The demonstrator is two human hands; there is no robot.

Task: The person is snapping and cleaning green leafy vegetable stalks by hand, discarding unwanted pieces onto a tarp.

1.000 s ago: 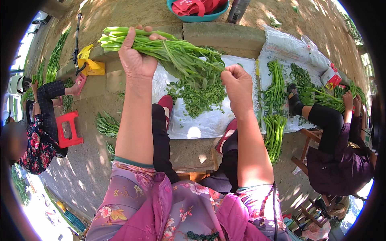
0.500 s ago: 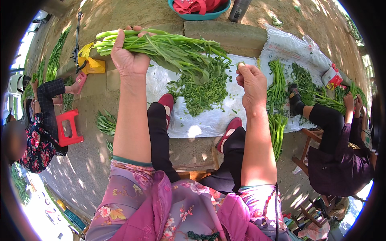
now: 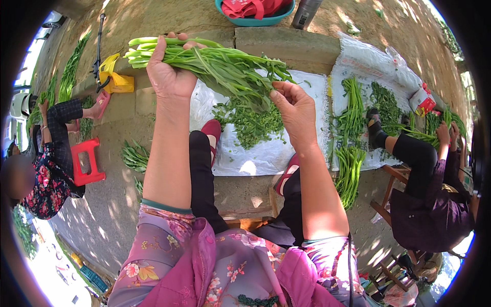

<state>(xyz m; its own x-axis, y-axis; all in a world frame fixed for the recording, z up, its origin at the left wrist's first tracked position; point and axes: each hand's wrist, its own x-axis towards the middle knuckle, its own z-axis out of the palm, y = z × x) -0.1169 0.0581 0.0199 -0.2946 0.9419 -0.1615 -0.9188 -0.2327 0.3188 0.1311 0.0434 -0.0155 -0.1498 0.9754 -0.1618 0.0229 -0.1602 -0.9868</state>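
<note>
Notably, the left grip [image 3: 171, 79] was wrapped round the stems of the bunch of greens [image 3: 220, 64], held above the creased white sheet [image 3: 204, 102]. Right grip [image 3: 296, 110]: thumb and forefinger close together at the leafy tips — whether pinching a leaf, could not tell. Careful picking seemed to need steady stems and light, small nips. Stems looked smooth, pale, rodlike; leaves narrow, limp — small-cut heap [image 3: 253, 123] lay below.

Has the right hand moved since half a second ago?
Yes: the right hand moved left, away from the right edge of the white sheet, to the bunch of greens.
</note>
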